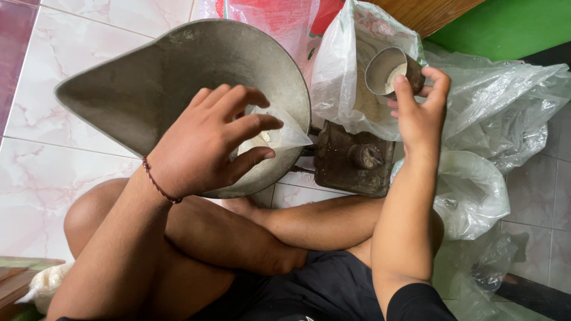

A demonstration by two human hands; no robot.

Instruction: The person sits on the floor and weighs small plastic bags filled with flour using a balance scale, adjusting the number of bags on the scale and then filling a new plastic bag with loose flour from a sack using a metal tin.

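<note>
L hand (205, 142) holds small clear bag (275, 135) over metal scale pan (137, 83); R hand (419, 110) grips metal cup (389, 70)

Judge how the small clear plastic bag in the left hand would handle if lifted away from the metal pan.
The small plastic bag looks thin and crumpled, so probably floppy. The left hand pinches its mouth; released, it would likely sag and spill. It holds little white grain, so seems light.
</note>
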